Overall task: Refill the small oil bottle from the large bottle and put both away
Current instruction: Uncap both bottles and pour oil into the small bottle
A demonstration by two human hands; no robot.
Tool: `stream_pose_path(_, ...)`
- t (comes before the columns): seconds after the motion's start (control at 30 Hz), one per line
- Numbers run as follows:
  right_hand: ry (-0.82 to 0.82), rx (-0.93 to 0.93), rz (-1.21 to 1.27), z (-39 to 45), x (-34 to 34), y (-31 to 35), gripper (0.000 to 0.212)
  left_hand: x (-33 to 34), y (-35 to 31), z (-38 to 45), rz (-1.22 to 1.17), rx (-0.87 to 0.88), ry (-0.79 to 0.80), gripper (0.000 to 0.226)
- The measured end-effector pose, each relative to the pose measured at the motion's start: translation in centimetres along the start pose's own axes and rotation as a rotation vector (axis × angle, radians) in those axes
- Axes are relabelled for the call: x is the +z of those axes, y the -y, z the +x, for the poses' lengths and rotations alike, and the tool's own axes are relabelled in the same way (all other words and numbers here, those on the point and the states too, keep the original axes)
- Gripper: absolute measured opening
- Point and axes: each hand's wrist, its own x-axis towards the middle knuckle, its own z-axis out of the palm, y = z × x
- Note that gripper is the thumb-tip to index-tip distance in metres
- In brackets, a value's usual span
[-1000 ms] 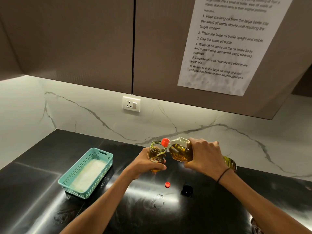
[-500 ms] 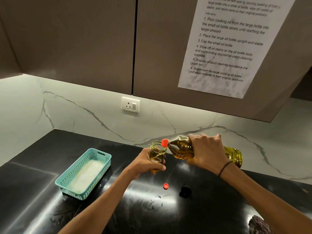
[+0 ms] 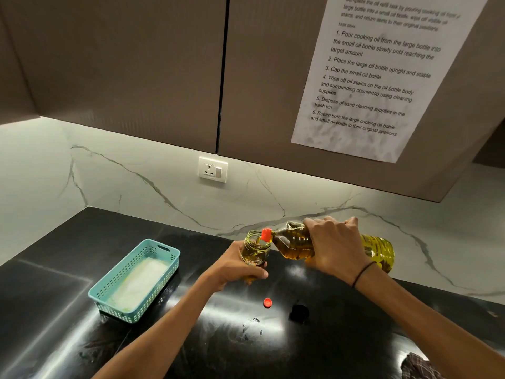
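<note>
My left hand [image 3: 235, 266] grips the small glass oil bottle [image 3: 255, 248], which stands open-mouthed above the black countertop [image 3: 68, 269] and holds amber oil. My right hand [image 3: 337, 248] is wrapped around the large plastic oil bottle [image 3: 378, 251], tipped almost flat with its orange neck [image 3: 266, 234] at the small bottle's rim. An orange cap [image 3: 267, 302] and a black cap [image 3: 299, 313] lie loose on the counter in front of the bottles.
A teal slotted basket [image 3: 164, 248] with white material inside sits at the left. A checked cloth [image 3: 418, 367] shows at the bottom right edge. Smears [image 3: 252, 325] mark the counter near me. A marble backsplash with a wall socket [image 3: 213, 169] rises behind, cabinets above.
The large bottle's base has risen, so it lies flatter with its neck still at the small bottle's mouth. The oil level in the small bottle looks higher. My left hand has stayed put.
</note>
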Motion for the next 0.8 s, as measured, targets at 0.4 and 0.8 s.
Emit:
stream_pose_path(0.4, -0.02, 0.002, -0.001, -0.21, -0.34, 0.02, 0.057, 0.19, -0.08, -0.19, -0.014, -0.003, 0.007, 0.044)
stream_pose_path(0.8, -0.024, 0.003, -0.011, -0.58, -0.16, 0.01, 0.062, 0.52, -0.12, -0.45, -0.029, -0.023, -0.003, 0.047)
